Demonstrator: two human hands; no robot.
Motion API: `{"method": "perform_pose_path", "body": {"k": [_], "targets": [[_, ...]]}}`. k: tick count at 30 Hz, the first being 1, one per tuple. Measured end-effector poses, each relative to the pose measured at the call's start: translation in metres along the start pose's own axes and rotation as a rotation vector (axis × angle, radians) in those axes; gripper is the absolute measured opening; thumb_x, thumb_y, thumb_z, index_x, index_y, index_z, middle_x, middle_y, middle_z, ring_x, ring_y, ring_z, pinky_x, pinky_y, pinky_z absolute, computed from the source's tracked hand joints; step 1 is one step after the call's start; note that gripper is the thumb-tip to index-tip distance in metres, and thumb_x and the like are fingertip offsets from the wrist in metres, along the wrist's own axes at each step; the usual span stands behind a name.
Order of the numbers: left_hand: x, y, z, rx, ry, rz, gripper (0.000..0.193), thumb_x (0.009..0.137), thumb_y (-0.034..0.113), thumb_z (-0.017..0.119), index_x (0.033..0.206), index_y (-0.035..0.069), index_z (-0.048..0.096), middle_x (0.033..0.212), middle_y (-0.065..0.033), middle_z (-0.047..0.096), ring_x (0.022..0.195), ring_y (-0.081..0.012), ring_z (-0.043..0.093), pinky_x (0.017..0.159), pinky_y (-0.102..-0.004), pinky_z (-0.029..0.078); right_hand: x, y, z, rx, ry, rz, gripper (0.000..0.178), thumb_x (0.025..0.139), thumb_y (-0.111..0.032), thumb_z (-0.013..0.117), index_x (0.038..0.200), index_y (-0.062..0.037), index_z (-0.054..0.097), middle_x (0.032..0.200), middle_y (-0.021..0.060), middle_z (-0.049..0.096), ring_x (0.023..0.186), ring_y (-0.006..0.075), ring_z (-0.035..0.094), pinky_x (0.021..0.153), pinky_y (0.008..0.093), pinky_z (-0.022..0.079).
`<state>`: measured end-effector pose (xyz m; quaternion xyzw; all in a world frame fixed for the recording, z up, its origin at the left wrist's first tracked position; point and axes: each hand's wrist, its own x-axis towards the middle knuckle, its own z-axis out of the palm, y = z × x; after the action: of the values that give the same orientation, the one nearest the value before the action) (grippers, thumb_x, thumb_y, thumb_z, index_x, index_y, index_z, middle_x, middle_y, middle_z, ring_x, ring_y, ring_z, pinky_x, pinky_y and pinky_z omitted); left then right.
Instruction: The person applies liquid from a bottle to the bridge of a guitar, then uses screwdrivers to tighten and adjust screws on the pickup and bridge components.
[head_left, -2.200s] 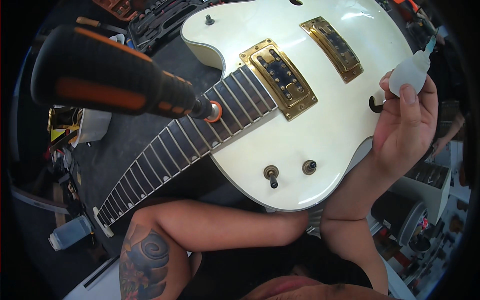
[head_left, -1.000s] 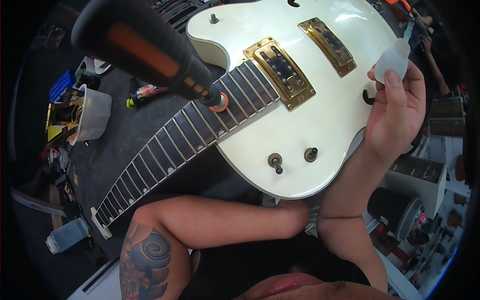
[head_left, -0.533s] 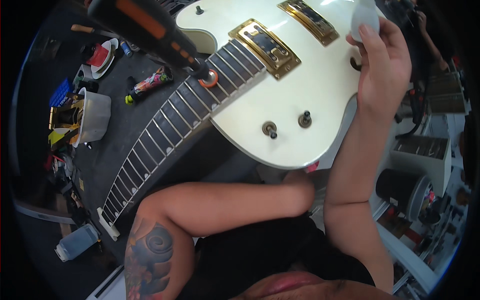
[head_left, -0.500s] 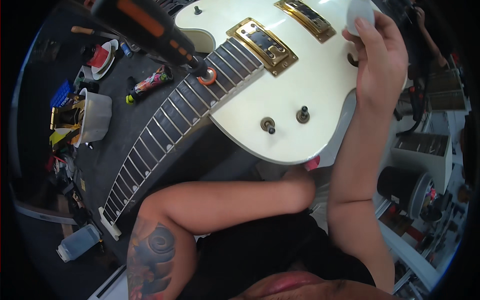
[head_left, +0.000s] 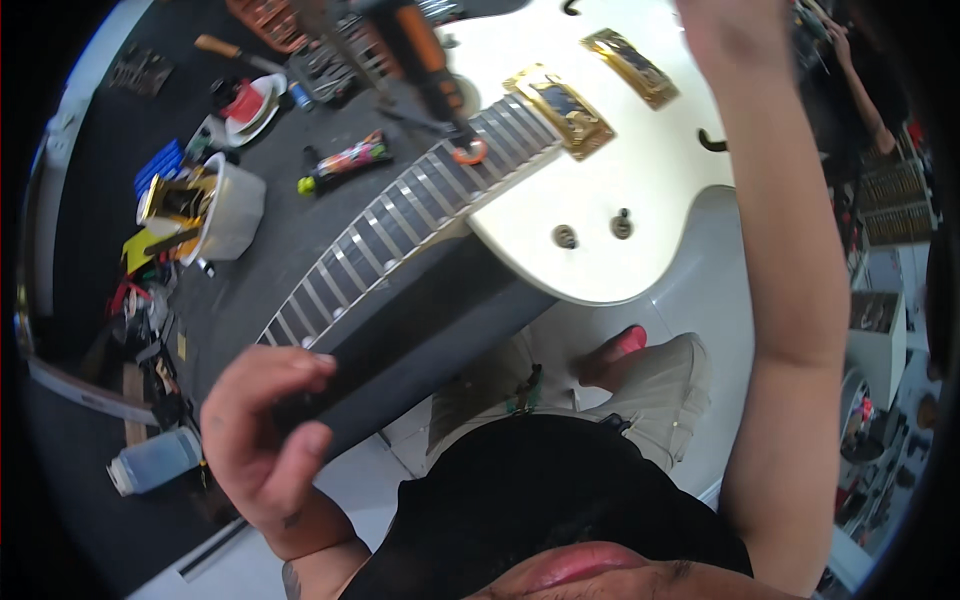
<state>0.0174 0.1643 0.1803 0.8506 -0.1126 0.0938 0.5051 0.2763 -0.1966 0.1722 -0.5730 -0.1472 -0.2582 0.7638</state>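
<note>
A white guitar with gold pickups and a dark, fretted neck lies across the workbench. On the fretboard near the body presses the orange-rimmed pad of a black-and-orange clamp. My left hand hovers near the far end of the neck, fingers curved and thumb apart, with nothing in it; it covers that end of the neck. Over the guitar body at the upper edge, my right hand is blurred and cut off. Its fingers, and anything they hold, are hidden.
Left on the bench are a white plastic tub of parts, a colourful tube, a red container and a bottle of bluish liquid. A dark padded support runs beneath the neck. Another person's arm shows at upper right.
My left arm has swung from across my lap to the neck's far end. My right hand, which held a whitish round object, has moved up toward the frame's edge. The view has shifted.
</note>
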Motion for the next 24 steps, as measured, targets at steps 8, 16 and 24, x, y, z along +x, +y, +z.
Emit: {"method": "perform_pose_path", "body": {"k": [8,16,24], "targets": [[0.016,0.019,0.025,-0.471,-0.049,-0.037,0.052,0.088,0.014,0.075,0.135,-0.003,0.058,0.123,-0.0165,0.065,0.103,-0.0243,0.064,0.090,-0.0375,0.052,-0.187,-0.104,0.100,-0.235,-0.748,0.187,0.034,0.079,-0.004,0.078,0.109,0.0020,0.064,0.101,0.0110,0.067,0.087,0.0178,0.066,0.074,0.0305,0.055],[0.011,-0.022,-0.023,-0.065,0.095,0.178,0.036,0.088,0.011,0.082,0.121,0.004,0.071,0.117,-0.0095,0.064,0.109,-0.0191,0.062,0.092,-0.0325,0.052,-0.165,-0.105,0.089,-0.648,-0.611,-0.294,0.039,0.076,-0.016,0.089,0.105,-0.0006,0.069,0.090,0.0057,0.068,0.077,0.0127,0.062,0.067,0.0272,0.051],[0.018,-0.194,-0.200,0.299,0.152,-0.506,0.033,0.089,0.012,0.080,0.119,0.001,0.073,0.087,-0.0008,0.072,0.070,-0.0045,0.058,0.062,-0.0204,0.044,0.051,-0.002,-0.142,-1.441,-0.265,-0.123,0.042,0.100,-0.040,0.066,0.116,-0.0010,0.067,0.104,0.0115,0.073,0.102,0.0194,0.068,0.092,0.0319,0.051]]}}
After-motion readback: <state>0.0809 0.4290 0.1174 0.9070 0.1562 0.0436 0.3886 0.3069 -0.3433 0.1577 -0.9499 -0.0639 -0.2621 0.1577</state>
